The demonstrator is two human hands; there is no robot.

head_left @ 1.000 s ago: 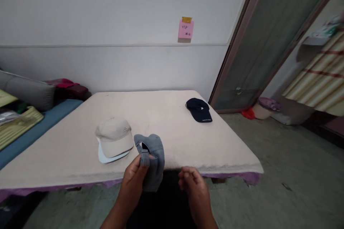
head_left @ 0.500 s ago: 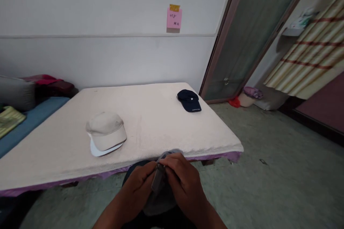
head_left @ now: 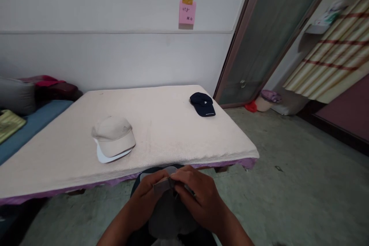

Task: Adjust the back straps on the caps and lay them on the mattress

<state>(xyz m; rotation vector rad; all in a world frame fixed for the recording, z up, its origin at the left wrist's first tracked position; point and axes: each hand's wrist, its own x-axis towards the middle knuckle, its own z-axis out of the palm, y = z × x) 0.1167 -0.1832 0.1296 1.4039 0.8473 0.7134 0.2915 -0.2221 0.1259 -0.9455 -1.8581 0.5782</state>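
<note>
A grey cap [head_left: 170, 215] is held low in front of me, over my lap, with its back strap [head_left: 162, 187] toward the top. My left hand [head_left: 147, 196] pinches the strap from the left. From the right, my right hand [head_left: 197, 192] grips the same strap by its small buckle, fingertips nearly meeting those of the left. The fingers cover part of the buckle. Beyond them on the bed lie a beige cap [head_left: 112, 132] stacked over a pale one [head_left: 105, 158], and a navy cap [head_left: 202, 103] farther right.
The bed [head_left: 161, 123] with its cream cover ends just past my hands. A grey pillow [head_left: 17, 94] and folded cloth [head_left: 10, 125] sit at the left. A pink note [head_left: 187, 13] hangs on the wall. At the right stand a sliding door [head_left: 259, 42] and a waste bin [head_left: 265, 102].
The strap end in my left hand has swung from pointing down to lying sideways to the left. More of the grey cap's body shows below the hands. The view has tipped slightly down.
</note>
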